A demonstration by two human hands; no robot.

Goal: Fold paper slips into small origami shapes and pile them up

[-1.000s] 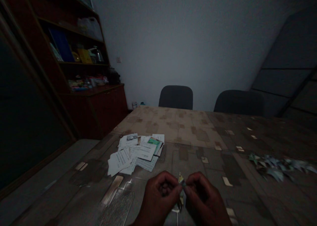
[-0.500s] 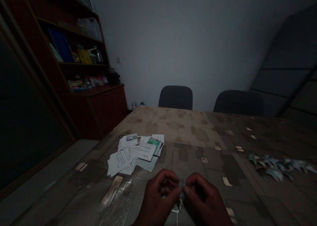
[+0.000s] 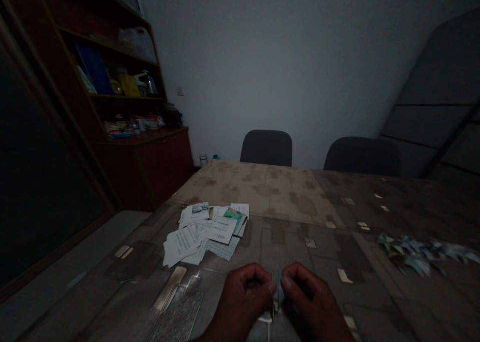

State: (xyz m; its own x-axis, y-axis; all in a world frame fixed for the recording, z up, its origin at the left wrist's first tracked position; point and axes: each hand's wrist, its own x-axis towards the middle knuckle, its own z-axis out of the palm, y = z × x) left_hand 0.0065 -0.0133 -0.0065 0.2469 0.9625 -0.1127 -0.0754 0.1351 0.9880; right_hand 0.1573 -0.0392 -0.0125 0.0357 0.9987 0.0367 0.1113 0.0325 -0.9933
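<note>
Close to the table's front edge, a small folded paper piece (image 3: 276, 298) sits between my two hands. My left hand (image 3: 245, 297) pinches it from the left with thumb and forefinger, the other fingers curled in. From the other side, my right hand (image 3: 311, 297) has its thumb and forefinger pressed together at the paper's edge. Much of the paper is hidden by the fingers, and the dim light blurs its shape. Beyond my left hand lies a loose spread of printed paper squares (image 3: 202, 236), one with a green picture.
Several folded paper figures (image 3: 420, 254) lie heaped on the right of the patterned tablecloth (image 3: 258, 179). Two dark chairs (image 3: 267, 147) stand behind the far edge. A red-brown cabinet (image 3: 165, 159) with loaded shelves stands at the left wall.
My fingertips have moved slightly apart, and more of the folded paper shows between them. The paper squares and the folded figures lie as before.
</note>
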